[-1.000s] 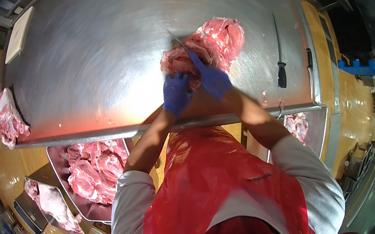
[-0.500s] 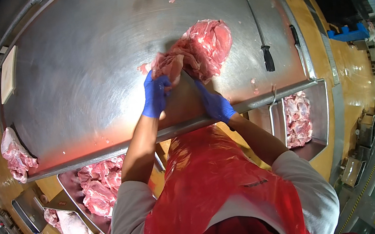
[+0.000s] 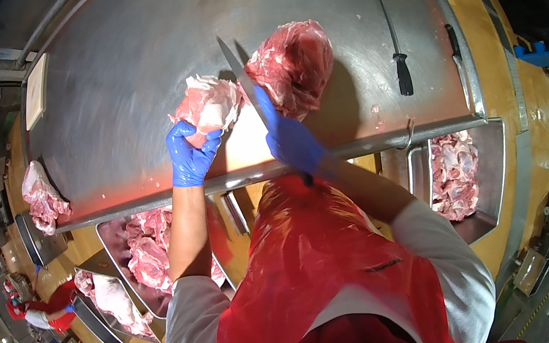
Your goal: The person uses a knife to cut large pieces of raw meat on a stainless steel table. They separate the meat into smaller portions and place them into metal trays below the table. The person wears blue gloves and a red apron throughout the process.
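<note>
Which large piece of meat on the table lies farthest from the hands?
The pink piece at the near left corner of the table. It lies apart; the left hand grips other meat near the middle, beside the right hand.

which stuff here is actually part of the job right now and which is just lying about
In the job now:
- left hand, gripping the smaller meat piece
- right hand, holding the knife
- larger meat piece, by the blade
- metal table

Seemingly lying about:
- black-handled rod
- white board
- meat piece at the table's left edge
</note>
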The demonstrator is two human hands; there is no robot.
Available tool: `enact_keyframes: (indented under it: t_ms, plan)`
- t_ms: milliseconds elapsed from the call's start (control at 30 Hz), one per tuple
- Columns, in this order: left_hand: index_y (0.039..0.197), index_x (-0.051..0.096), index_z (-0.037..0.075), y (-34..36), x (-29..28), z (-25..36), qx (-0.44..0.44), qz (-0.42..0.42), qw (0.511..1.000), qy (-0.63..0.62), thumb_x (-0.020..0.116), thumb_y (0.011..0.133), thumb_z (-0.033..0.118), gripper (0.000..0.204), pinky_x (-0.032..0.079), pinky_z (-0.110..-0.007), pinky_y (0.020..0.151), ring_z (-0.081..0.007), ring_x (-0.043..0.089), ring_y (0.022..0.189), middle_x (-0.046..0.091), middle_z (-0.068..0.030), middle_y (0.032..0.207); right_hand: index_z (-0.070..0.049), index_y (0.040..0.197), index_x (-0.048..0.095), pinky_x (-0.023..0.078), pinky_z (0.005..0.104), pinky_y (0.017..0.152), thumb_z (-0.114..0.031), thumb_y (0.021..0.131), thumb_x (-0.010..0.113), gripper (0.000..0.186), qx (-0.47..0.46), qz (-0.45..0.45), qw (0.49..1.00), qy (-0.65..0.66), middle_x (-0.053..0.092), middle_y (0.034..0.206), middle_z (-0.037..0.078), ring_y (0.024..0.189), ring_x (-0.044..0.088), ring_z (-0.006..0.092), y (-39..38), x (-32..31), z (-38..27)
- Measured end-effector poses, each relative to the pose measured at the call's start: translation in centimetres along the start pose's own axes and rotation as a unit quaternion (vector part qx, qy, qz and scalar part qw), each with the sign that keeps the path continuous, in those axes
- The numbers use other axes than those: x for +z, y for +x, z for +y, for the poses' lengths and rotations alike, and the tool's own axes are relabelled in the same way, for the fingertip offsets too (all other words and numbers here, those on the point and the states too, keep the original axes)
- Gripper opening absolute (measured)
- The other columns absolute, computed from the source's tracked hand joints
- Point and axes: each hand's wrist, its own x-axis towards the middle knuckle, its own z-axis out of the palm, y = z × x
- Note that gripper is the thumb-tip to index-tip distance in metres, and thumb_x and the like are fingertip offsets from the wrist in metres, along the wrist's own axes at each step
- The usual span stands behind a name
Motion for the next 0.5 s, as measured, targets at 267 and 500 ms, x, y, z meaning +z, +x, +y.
enact_keyframes:
  t_ms: [267,500]
  plan:
    - [0.118,0.056,0.001,-2.3,1.0,1.8,0.024,-0.003,0.999,-0.035,0.054,0.072,0.006,0.046,0.063,-0.042,0.075,-0.0345,0.065,0.092,0.062,-0.0174,0.113,0.004,0.155,0.017,0.052,0.0432,0.073,0.002,0.083,0.053,0.080,-0.042,0.011,0.998,-0.034,0.062,0.082,0.028,0.085,0.065,0.0362,-3.1,2.1,-2.2]
    - [0.119,0.055,0.001,-3.0,6.7,1.4,-0.004,-0.071,0.997,0.018,0.053,0.073,0.002,0.045,0.062,-0.038,0.071,-0.0314,0.067,0.087,0.063,-0.0140,0.107,0.006,0.139,0.036,0.054,0.0462,0.068,0.005,0.083,0.049,0.057,-0.084,0.113,0.988,-0.069,0.062,0.080,0.024,0.076,0.065,0.0346,6.2,7.1,-0.7]
